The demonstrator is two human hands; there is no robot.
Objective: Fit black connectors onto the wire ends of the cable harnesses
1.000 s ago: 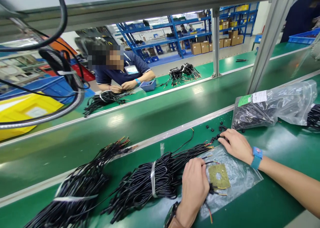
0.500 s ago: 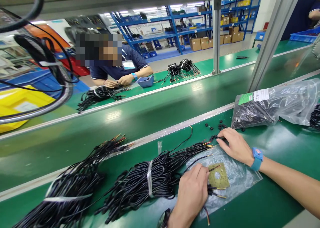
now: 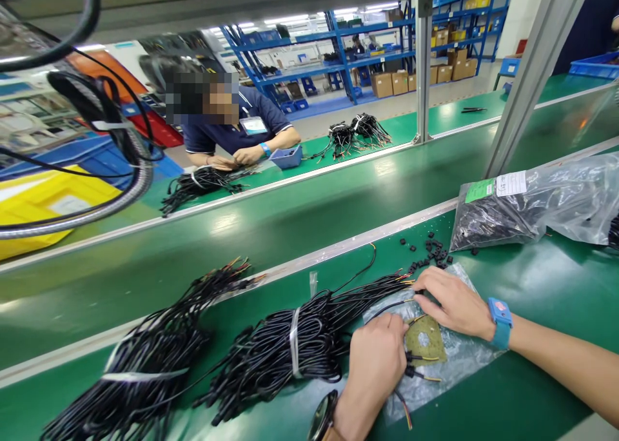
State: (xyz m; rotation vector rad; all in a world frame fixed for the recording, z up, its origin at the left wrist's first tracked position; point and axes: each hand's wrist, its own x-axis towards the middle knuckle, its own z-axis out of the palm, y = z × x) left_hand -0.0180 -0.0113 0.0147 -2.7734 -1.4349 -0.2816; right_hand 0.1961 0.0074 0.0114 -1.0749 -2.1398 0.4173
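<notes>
My left hand [image 3: 377, 357] is closed around a black cable, whose stripped wire end [image 3: 416, 320] sticks out past the fingertips. Just right of it, my right hand [image 3: 452, 302] pinches a small black part, mostly covered by the fingers. Both hands are over a clear plastic bag [image 3: 449, 376] lying flat, with a yellowish square pad [image 3: 428, 341] that has a round hole on top. More cable ends [image 3: 423, 375] with bare wires poke out under my left hand. A tied bundle of black cables [image 3: 275, 344] lies left of that hand.
Loose small black parts [image 3: 435, 251] are scattered beyond my right hand, beside a filled plastic bag [image 3: 498, 215]. Another cable bundle [image 3: 140, 357] lies at the left. Across the metal-edged line, a co-worker [image 3: 242, 131] handles cables near a blue bin [image 3: 286, 157]. A metal post [image 3: 534, 80] rises at right.
My right hand has come from the small black parts toward my left hand, a small black part now between its fingers. My left hand keeps hold of the cable. The view has shifted slightly.
</notes>
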